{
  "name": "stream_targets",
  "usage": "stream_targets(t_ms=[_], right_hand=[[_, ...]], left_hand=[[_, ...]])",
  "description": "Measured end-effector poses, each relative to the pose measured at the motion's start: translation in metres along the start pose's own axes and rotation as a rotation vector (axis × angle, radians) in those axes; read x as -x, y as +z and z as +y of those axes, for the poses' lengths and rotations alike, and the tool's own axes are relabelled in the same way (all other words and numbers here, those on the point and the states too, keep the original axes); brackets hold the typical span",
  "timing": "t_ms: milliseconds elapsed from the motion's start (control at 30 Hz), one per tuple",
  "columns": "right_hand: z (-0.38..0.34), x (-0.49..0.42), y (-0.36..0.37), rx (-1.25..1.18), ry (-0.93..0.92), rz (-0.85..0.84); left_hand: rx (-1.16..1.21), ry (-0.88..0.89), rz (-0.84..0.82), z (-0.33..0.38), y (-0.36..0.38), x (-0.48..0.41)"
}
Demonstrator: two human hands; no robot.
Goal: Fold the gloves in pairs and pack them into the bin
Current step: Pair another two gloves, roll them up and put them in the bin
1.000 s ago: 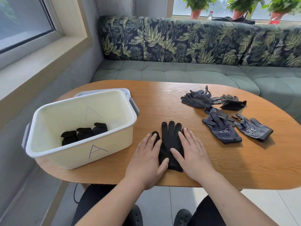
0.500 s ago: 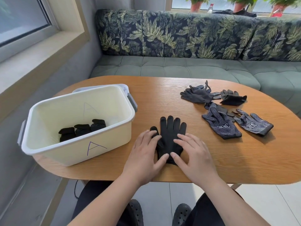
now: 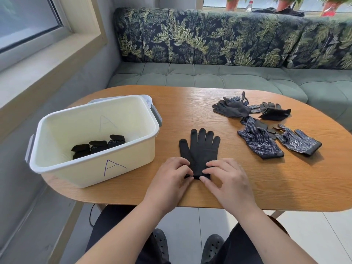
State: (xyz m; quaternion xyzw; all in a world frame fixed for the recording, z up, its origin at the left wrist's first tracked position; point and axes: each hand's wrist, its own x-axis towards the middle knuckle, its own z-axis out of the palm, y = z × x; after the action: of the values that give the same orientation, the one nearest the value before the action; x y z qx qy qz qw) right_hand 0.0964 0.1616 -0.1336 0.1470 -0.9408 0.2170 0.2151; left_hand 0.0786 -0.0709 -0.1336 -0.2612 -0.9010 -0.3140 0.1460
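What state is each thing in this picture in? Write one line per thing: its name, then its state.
bin, open, upright on the table.
folded gloves, packed inside the bin.
black glove, flat on the table, unfolded, cuff pinched by both hands.
left hand, pinching the glove's cuff.
right hand, pinching the glove's cuff.
dotted gloves, loose on the table, unfolded.
dark gloves, loose in a heap.

Black knit glove lies flat on the oval wooden tabletop, fingers pointing away. The left hand and right hand each pinch its cuff edge. A cream plastic bin with a purple "A" sits just to the left, with folded dark glove bundles inside. Navy dotted gloves and loose black gloves are piled off to the right.
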Motion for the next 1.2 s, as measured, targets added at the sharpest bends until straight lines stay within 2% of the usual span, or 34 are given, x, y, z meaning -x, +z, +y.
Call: stream_targets(t_ms=[167, 667, 1067, 1200], right_hand=[[0.0, 0.003, -0.001, -0.001, -0.079, 0.03], [0.0, 0.003, 0.002, -0.016, -0.097, 0.066], [0.0, 0.0, -0.007, -0.079, -0.02, -0.013], [0.002, 0.001, -0.008, -0.241, 0.129, 0.005]], left_hand=[[-0.049, 0.029, 0.035, 0.004, 0.0, 0.002], [-0.102, 0.09, 0.018, 0.006, -0.002, 0.002], [0.05, -0.029, 0.014, 0.002, -0.004, -0.001], [0.145, -0.171, -0.003, 0.005, -0.012, -0.002]])
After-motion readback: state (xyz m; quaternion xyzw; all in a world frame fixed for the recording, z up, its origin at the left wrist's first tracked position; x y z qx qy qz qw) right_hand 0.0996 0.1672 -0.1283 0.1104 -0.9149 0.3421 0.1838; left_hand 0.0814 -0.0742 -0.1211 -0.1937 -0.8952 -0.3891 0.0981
